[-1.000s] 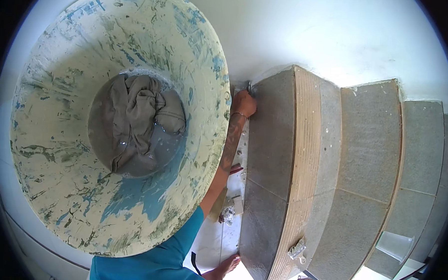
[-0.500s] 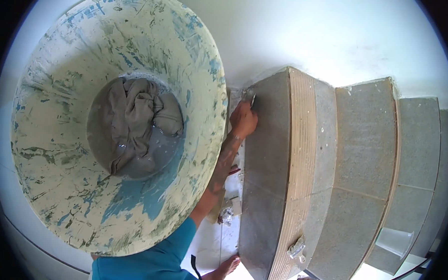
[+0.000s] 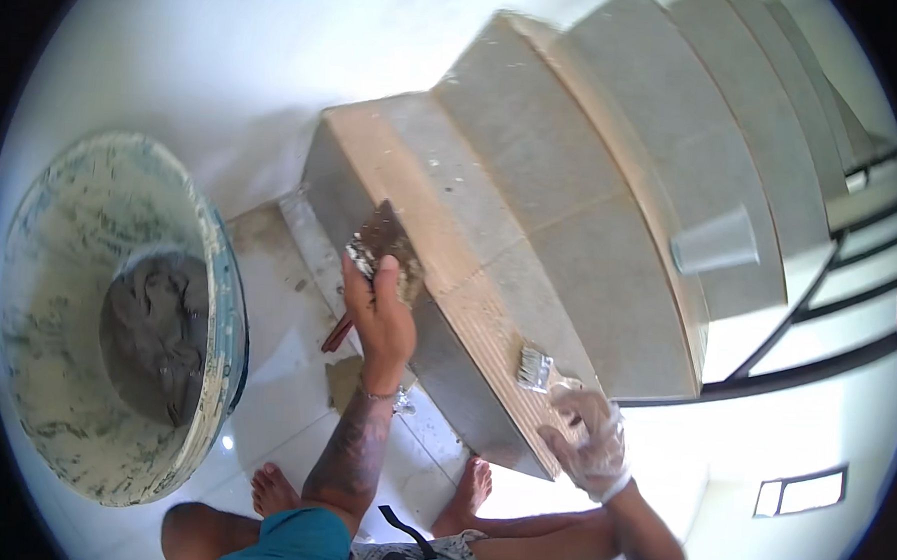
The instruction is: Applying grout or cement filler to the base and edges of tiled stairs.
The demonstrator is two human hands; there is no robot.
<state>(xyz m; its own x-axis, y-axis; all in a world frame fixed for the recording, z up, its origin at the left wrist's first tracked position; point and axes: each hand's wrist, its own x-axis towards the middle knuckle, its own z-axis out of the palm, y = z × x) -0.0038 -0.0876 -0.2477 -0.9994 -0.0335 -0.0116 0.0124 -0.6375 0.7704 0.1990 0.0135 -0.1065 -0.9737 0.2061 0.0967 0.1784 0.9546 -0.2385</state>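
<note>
My left hand (image 3: 382, 322), bare, is closed around a scraper with a flat dark blade (image 3: 379, 225); pale, crumbly residue clings to it. It is held in front of the lowest step's riser (image 3: 338, 180). My right hand (image 3: 593, 446) wears a clear plastic glove. Its fingers are curled but apart, close to the handle of a paintbrush (image 3: 536, 368) that lies on the ribbed tan edge strip (image 3: 486, 332) of that step. I see no firm grip on the brush.
A large smeared tub (image 3: 219, 370) with murky water and a soaked grey cloth (image 3: 157, 317) stands at left. Grey-tiled steps (image 3: 589, 276) climb to the right beside a dark railing (image 3: 786, 345). A translucent plastic cup (image 3: 715, 244) lies on one step. A red-handled tool (image 3: 337, 333) is on the floor.
The view has swung, so the tub now sits farther left and smaller. My left hand has come away from the riser's wall-side corner with the scraper. My gloved right hand has come in beside the brush.
</note>
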